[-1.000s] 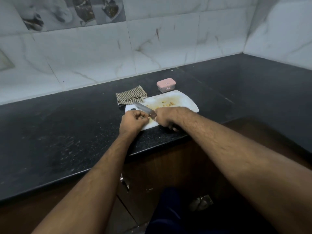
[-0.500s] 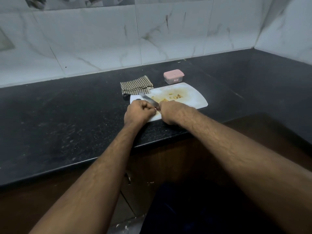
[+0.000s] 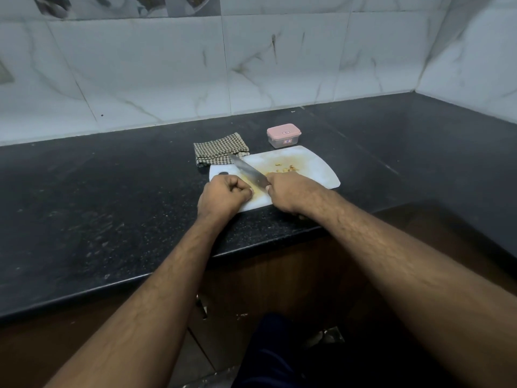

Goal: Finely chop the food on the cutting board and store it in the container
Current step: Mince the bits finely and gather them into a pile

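The board (image 3: 316, 169), white with a rounded outline and a dark hole at its left end, lies on the black bench (image 3: 112, 205) close to the front edge.

The right hand (image 3: 291, 191) sits at the board's near edge with its fingers curled round the handle of the knife (image 3: 249, 170); the handle itself is hidden inside the grip. The blade points away and to the left, its tip over the board's far left corner. Whether the edge touches the board cannot be told.

The left hand (image 3: 223, 196) rests on the near left part of the board, just left of the blade. Its fingers are curled under into a loose fist, with the knuckles toward the blade. Whether anything is held beneath them cannot be told.

The food (image 3: 285, 169), small yellow-brown pieces, lies on the middle of the board, just beyond the right hand and right of the blade. A yellowish smear surrounds it.

The container (image 3: 284, 135), clear with a pink lid in place, stands on the bench just behind the board's far edge. A checked cloth (image 3: 218, 148), folded, lies on the bench to the left of the container, at the board's far left corner.
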Motion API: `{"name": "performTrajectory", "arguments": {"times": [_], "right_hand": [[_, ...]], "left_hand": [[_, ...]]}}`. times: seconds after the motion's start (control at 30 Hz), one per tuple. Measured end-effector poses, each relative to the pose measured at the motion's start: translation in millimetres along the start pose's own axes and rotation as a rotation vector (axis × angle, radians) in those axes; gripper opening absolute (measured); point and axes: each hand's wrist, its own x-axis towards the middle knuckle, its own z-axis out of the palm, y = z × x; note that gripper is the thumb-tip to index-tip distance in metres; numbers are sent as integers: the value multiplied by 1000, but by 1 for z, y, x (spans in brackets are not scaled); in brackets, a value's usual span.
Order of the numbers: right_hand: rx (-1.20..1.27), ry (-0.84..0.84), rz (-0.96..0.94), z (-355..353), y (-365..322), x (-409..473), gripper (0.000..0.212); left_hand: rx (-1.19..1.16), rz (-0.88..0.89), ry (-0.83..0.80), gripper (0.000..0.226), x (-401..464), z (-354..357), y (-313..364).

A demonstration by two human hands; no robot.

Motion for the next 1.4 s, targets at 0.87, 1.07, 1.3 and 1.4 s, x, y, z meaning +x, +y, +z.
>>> {"name": "performTrajectory", "arguments": {"times": [0.87, 1.07, 1.3, 1.4], "right_hand": [[360, 142, -63, 11, 18, 23, 25], [731, 60, -42, 30, 23, 41, 19], [773, 87, -59, 40, 25, 52, 14], [869, 105, -54, 42, 27, 52, 15]], "left_hand": [[-170, 45, -38, 9, 5, 2, -12], [-200, 59, -15, 15, 5, 2, -15], [-146, 66, 2, 11, 9, 1, -16], [-133, 75, 3, 7, 7, 1, -15]]}}
